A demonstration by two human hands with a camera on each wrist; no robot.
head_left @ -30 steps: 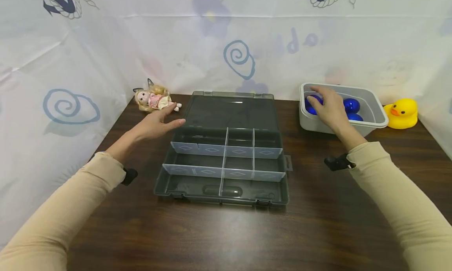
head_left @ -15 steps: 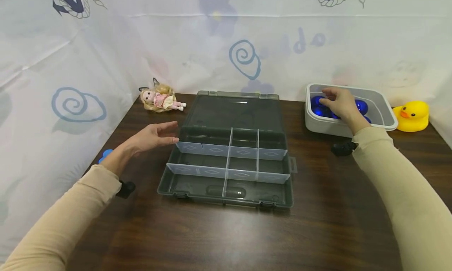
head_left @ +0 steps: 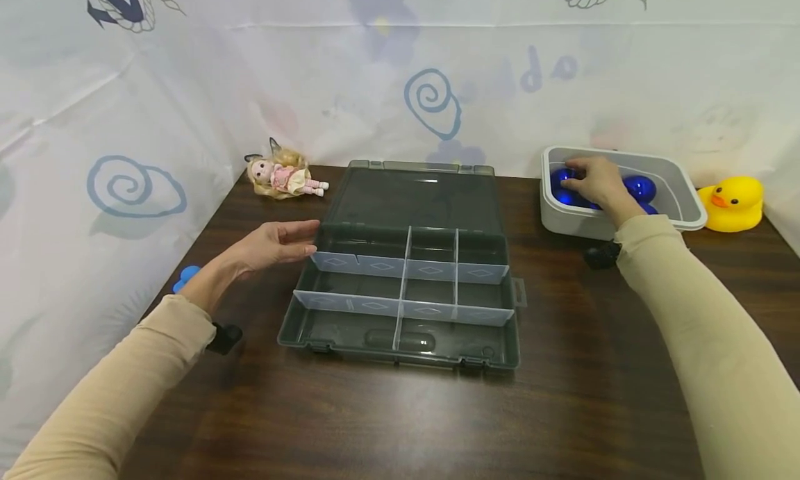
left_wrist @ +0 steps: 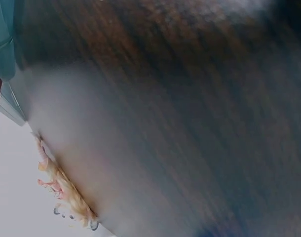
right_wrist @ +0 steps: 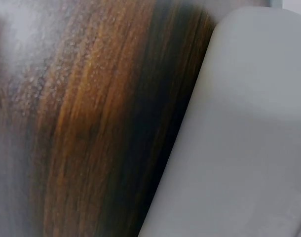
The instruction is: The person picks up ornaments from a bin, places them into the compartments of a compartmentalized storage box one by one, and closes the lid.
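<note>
My left hand (head_left: 265,249) is at the left side of a dark, see-through compartment box (head_left: 400,358), its fingers extended and fingertips right at the edge. The box lies with its lid (head_left: 415,199) folded back; pale dividers (head_left: 350,301) split it into several compartments. In the left wrist view, a corner of the box (left_wrist: 2,44) shows at the upper left. At the back right, my right hand (head_left: 601,187) reaches into a light grey bin (head_left: 581,224), thumb and fingers around a shiny blue ball (head_left: 561,179). More blue balls (head_left: 640,187) lie in the bin, partly hidden by the hand.
A yellow rubber duck (head_left: 732,204) sits against the bin's right side. Behind my left hand lies a blond doll (head_left: 287,178) in a pink top. A light blue object (head_left: 186,277) shows beyond my left wrist. A printed cloth (head_left: 312,77) hangs behind the brown table (head_left: 400,424).
My left hand has come down from near the doll to the box's left edge. My right hand has moved lower into the bin, its thumb and fingers closing around a blue ball.
</note>
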